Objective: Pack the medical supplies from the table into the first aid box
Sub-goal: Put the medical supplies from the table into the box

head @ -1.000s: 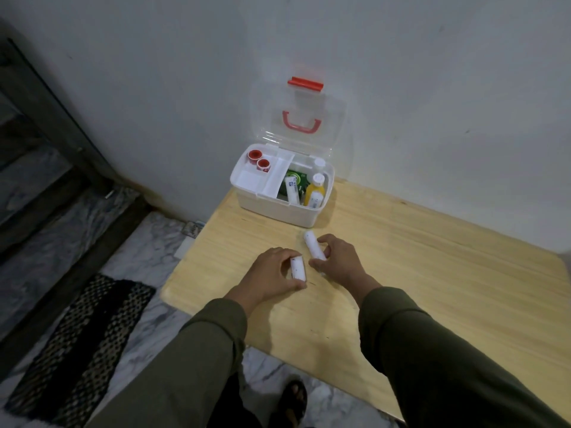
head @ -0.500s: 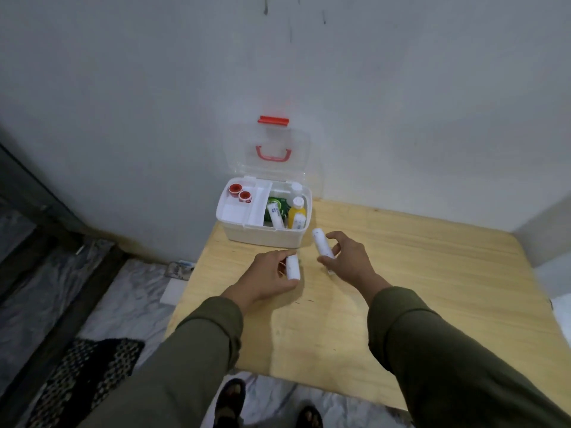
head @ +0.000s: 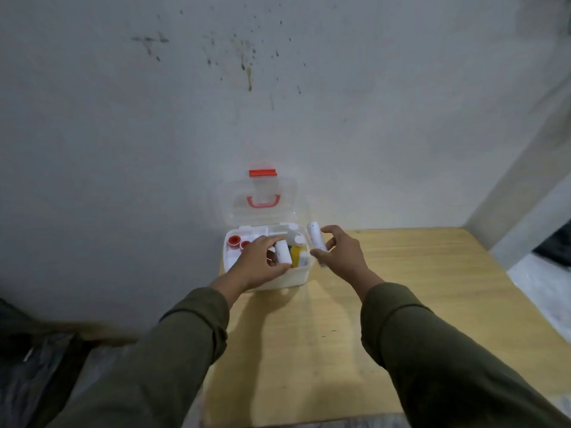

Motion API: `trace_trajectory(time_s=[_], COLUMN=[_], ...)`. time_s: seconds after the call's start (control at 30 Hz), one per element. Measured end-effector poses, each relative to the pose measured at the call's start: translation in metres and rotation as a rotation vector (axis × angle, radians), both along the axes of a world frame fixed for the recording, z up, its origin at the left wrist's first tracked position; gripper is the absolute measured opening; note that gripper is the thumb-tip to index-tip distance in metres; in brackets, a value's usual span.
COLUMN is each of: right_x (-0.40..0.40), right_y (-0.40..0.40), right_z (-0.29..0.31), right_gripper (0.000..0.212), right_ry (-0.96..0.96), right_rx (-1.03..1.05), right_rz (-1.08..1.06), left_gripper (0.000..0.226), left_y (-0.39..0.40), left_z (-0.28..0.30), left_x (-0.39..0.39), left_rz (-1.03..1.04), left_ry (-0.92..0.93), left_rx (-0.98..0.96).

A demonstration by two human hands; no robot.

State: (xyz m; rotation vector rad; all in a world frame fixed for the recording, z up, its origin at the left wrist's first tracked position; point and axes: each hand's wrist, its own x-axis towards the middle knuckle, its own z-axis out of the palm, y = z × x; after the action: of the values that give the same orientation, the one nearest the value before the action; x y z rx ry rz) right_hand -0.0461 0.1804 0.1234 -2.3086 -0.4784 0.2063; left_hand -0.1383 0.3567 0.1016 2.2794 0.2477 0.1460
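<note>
The white first aid box [head: 293, 278] stands open at the table's far left corner, its clear lid [head: 264, 199] with red handle raised against the wall. Inside I see two red-capped items [head: 234, 240] on the left and a yellow bottle [head: 295, 253] on the right. My left hand [head: 258, 264] hovers over the box, shut on a short white roll [head: 282, 251]. My right hand [head: 340, 257] is just right of the box, holding a longer white tube [head: 316, 236] upright between thumb and fingers.
The wooden table [head: 386, 304] stretches to the right and toward me. A grey stained wall [head: 278, 103] rises directly behind the box. Dark floor lies past the table's left edge, and a lighter floor at the far right.
Both hands lifted their white items off the table and carried them forward to the box. The camera tilted up, so more wall shows.
</note>
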Motion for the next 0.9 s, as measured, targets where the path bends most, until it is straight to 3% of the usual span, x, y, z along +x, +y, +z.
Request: trace_trajectory(time_s=[0.3,0.47,0.67,0.9], right_x=[-0.019,-0.020,-0.019,-0.009], right_y=[0.090,0.124,0.144,0.147], right_z=[-0.010,-0.025,-0.041,-0.045], right_gripper=[0.056,0.057,0.058,0.058], right_ry=[0.018,0.065,0.055,0.043], right_rx=[-0.005,-0.033,-0.145,-0.191], right_rz=[0.027,0.031,0.004,-0.004], left_gripper=[0.048,0.058,0.044,0.049], left_y=[0.080,0.097,0.111,0.119], left_z=[-0.004,-0.018,-0.034,-0.037], left_x=[-0.015,-0.017,-0.015,-0.008], left_rz=[0.047,0.005,-0.023,-0.006], left_ry=[0.039,0.092,0.108,0.110], left_rx=[-0.029,0.052,0.196,0.175])
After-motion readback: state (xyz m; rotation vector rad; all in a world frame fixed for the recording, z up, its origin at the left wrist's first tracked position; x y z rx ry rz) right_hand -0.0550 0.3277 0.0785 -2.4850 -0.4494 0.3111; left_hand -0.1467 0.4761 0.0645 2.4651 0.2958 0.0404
